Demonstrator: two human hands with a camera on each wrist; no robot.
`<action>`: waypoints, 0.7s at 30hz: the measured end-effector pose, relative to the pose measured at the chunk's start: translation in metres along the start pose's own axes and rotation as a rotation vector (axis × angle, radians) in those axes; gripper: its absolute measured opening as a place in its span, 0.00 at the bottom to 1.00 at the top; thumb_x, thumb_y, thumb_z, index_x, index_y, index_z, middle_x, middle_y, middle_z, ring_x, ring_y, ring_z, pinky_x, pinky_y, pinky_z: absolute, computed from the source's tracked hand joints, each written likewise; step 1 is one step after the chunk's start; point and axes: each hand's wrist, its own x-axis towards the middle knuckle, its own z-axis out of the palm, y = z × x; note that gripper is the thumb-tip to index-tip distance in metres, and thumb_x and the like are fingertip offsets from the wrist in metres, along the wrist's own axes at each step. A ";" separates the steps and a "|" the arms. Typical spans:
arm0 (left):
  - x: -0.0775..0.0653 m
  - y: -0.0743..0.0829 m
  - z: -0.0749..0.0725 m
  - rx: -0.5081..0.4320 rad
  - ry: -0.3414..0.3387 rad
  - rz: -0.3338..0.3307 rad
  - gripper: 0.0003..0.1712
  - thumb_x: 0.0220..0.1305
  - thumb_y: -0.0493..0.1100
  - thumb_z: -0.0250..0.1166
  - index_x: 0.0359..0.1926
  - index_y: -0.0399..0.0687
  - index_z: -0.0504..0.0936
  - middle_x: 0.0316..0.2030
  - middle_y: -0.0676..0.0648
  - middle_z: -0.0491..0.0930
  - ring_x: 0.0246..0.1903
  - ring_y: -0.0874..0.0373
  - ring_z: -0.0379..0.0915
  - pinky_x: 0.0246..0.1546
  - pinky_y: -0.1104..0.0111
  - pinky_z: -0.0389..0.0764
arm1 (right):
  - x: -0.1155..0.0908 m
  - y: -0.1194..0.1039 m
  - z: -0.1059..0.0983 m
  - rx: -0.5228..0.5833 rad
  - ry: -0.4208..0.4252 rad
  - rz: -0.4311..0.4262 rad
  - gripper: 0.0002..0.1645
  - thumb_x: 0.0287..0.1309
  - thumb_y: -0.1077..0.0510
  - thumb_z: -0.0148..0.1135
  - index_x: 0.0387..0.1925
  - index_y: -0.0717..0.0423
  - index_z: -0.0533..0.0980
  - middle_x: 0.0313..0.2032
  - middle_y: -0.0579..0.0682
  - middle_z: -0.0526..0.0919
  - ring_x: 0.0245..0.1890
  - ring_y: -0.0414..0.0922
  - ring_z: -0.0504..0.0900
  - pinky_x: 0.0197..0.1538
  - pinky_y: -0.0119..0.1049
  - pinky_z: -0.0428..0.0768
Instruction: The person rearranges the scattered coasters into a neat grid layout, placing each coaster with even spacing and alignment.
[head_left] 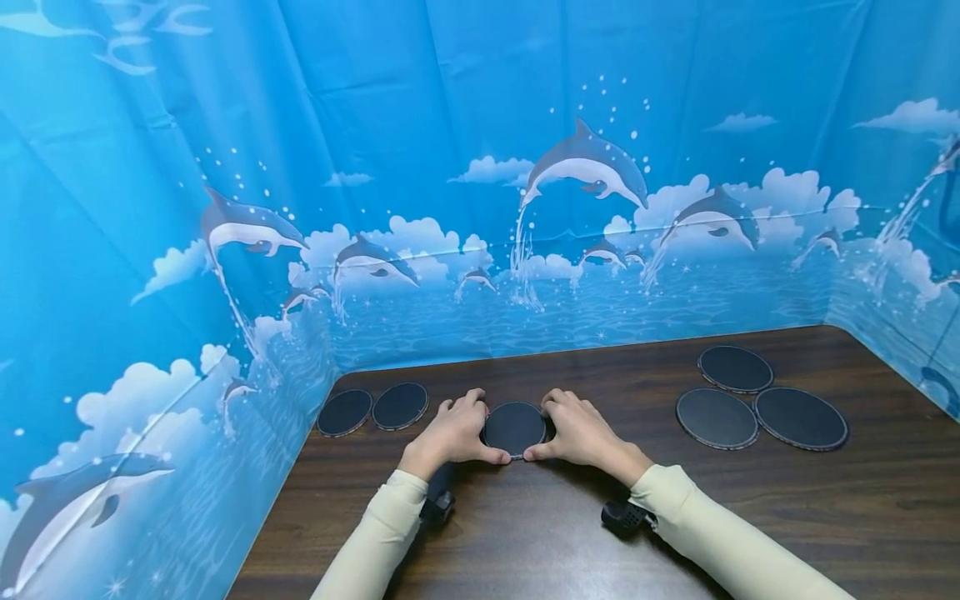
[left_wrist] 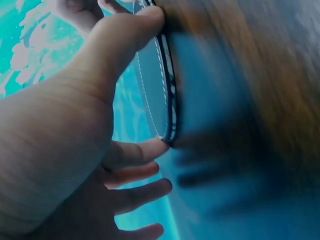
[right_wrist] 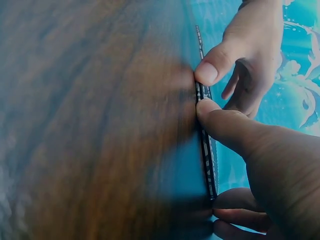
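Observation:
A round dark coaster with a stitched rim lies flat on the brown wooden table in the head view. My left hand grips its left side, thumb at the near edge and fingertips at the far edge. From the other side my right hand holds it the same way, the two thumbs close together. In the left wrist view the coaster's edge shows layered bands; whether it is one coaster or a stack I cannot tell. The right wrist view shows the right thumb against that edge.
Two smaller dark coasters, one at far left and one beside it, lie on the table. Three more sit together at right: back, front left and front right. A blue dolphin-print curtain surrounds the table's back and sides.

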 end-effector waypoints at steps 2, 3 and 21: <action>-0.001 0.003 -0.001 0.008 -0.009 -0.009 0.52 0.53 0.75 0.70 0.61 0.36 0.79 0.69 0.35 0.64 0.64 0.43 0.67 0.63 0.40 0.64 | 0.000 -0.002 0.000 0.006 -0.001 0.015 0.41 0.41 0.30 0.80 0.45 0.57 0.82 0.52 0.52 0.78 0.52 0.52 0.76 0.55 0.54 0.74; -0.001 0.004 -0.001 0.012 -0.015 -0.015 0.53 0.53 0.75 0.70 0.62 0.35 0.78 0.69 0.35 0.64 0.64 0.42 0.67 0.63 0.40 0.64 | 0.000 -0.003 0.000 0.010 -0.002 0.022 0.41 0.41 0.30 0.80 0.45 0.58 0.82 0.52 0.52 0.78 0.52 0.52 0.75 0.56 0.54 0.74; -0.003 0.007 -0.002 -0.001 -0.036 -0.067 0.55 0.51 0.75 0.72 0.64 0.35 0.76 0.69 0.35 0.63 0.65 0.41 0.65 0.64 0.40 0.64 | -0.002 0.003 -0.004 0.102 -0.046 0.000 0.43 0.43 0.35 0.82 0.51 0.61 0.82 0.53 0.52 0.77 0.55 0.53 0.74 0.59 0.56 0.72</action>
